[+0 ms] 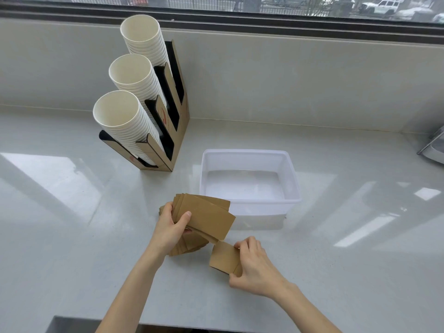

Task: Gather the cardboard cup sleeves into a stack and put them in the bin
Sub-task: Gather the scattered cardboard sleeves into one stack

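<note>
A fanned bundle of brown cardboard cup sleeves [206,216] is gripped by my left hand [171,228], thumb on top, just above the counter. More sleeves [189,243] lie under that hand on the counter. My right hand [252,265] pinches one single sleeve [224,257] by its right end, close to the bundle's lower edge. The translucent white plastic bin [249,155] stands empty right behind the bundle.
A cardboard holder [181,131] with three slanted stacks of white paper cups [125,116] stands at the back left on the pale counter [72,236]. A metal object [432,147] pokes in at the right edge. The counter's front edge runs along the bottom.
</note>
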